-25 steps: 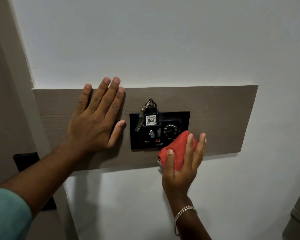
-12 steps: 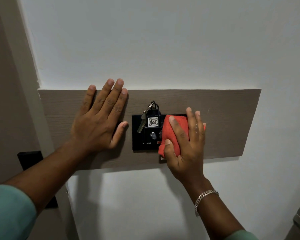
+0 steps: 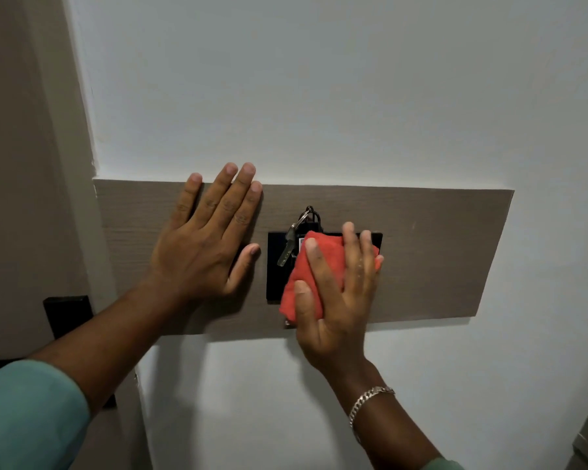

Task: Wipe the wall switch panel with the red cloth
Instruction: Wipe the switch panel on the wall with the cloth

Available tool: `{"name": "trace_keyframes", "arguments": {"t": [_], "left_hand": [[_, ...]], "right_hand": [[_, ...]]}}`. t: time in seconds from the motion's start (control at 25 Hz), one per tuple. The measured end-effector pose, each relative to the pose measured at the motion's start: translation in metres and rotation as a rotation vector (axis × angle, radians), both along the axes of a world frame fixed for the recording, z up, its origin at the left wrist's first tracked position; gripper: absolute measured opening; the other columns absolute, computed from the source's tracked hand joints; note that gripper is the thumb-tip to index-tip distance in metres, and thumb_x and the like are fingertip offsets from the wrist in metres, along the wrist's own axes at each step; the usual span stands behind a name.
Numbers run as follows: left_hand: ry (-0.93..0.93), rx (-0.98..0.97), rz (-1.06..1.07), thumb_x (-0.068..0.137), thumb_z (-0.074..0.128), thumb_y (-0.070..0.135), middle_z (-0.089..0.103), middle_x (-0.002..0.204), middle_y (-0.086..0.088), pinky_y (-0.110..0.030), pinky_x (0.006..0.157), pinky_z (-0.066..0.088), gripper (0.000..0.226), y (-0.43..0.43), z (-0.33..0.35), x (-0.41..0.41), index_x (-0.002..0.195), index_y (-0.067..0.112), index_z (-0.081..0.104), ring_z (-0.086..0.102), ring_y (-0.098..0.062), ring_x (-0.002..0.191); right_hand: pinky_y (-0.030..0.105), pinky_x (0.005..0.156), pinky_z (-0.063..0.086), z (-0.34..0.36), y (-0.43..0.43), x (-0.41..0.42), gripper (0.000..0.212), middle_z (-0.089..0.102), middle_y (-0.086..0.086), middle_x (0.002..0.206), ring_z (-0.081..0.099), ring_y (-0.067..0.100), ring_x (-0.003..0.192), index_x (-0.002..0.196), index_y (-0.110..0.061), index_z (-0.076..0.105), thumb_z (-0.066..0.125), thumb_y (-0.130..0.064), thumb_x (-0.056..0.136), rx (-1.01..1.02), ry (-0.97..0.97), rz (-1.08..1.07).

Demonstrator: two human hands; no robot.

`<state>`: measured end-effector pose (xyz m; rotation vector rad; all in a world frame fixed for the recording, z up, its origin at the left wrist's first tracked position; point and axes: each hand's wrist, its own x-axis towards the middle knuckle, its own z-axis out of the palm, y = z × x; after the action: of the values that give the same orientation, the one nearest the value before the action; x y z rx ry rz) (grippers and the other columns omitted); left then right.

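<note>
White-painted wall (image 3: 319, 96) fills the view, crossed by a brown wood-grain board (image 3: 438, 249) on which a black wall switch panel (image 3: 275, 266) is mounted. A person's right hand (image 3: 333, 300) presses a bunched red cloth (image 3: 323, 252) flat against the panel's middle and right side, fingers spread over the cloth and the thumb hooked around its lower left edge, pinning the fabric to the plate. The cloth hides most of the controls; only the panel's left strip and a sliver at the upper right corner show. A bunch of keys (image 3: 287, 245) on a ring hangs over the panel's upper left, its blade just beside the cloth's edge, with a white tag partly covered. The left hand (image 3: 201, 245) lies flat on the board left of the panel, fingers extended and slightly apart, holding nothing, the thumb tip near the panel's left border. A silver chain bracelet (image 3: 367, 401) circles the right wrist.

Wiping appears to be under way. The uncovered left strip looks like the next area to reach, which would call for sliding the cloth leftward while working around or beneath the hanging keys so they are not knocked loose.
</note>
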<state>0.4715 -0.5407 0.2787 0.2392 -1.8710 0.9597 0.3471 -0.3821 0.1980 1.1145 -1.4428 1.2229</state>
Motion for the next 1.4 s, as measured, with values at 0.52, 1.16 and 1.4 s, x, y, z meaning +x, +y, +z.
{"name": "trace_keyframes", "arguments": {"t": [0.52, 1.16, 1.4], "left_hand": [[0.005, -0.006, 0.000, 0.096, 0.035, 0.045, 0.018, 0.164, -0.018, -0.053, 0.124, 0.009, 0.076, 0.000, 0.000, 0.000, 0.157, 0.003, 0.020, 0.014, -0.032, 0.154], [0.019, -0.005, -0.003, 0.095, 0.037, 0.045, 0.017, 0.164, -0.017, -0.053, 0.124, 0.010, 0.076, 0.000, -0.001, -0.001, 0.156, 0.003, 0.021, 0.014, -0.031, 0.154], [0.006, 0.011, 0.018, 0.096, 0.034, 0.046, 0.012, 0.166, -0.016, -0.052, 0.125, 0.007, 0.077, -0.003, -0.003, -0.001, 0.157, 0.004, 0.016, 0.009, -0.030, 0.155]], "right_hand": [[0.067, 0.115, 0.029, -0.015, -0.013, -0.001, 0.060, 0.031, 0.014, 0.158, 0.020, 0.033, 0.153, 0.151, -0.028, 0.031, 0.050, -0.049, 0.098, 0.056, 0.109, -0.116], [0.066, 0.119, 0.020, -0.017, 0.019, -0.054, 0.052, 0.035, 0.015, 0.155, 0.026, 0.036, 0.150, 0.146, -0.029, 0.040, 0.048, -0.049, 0.099, 0.128, 0.303, -0.129], [0.057, 0.125, 0.012, 0.011, 0.004, -0.034, 0.053, 0.030, 0.009, 0.163, 0.017, 0.031, 0.155, 0.150, -0.034, 0.036, 0.035, -0.053, 0.101, 0.011, -0.037, -0.073]]}}
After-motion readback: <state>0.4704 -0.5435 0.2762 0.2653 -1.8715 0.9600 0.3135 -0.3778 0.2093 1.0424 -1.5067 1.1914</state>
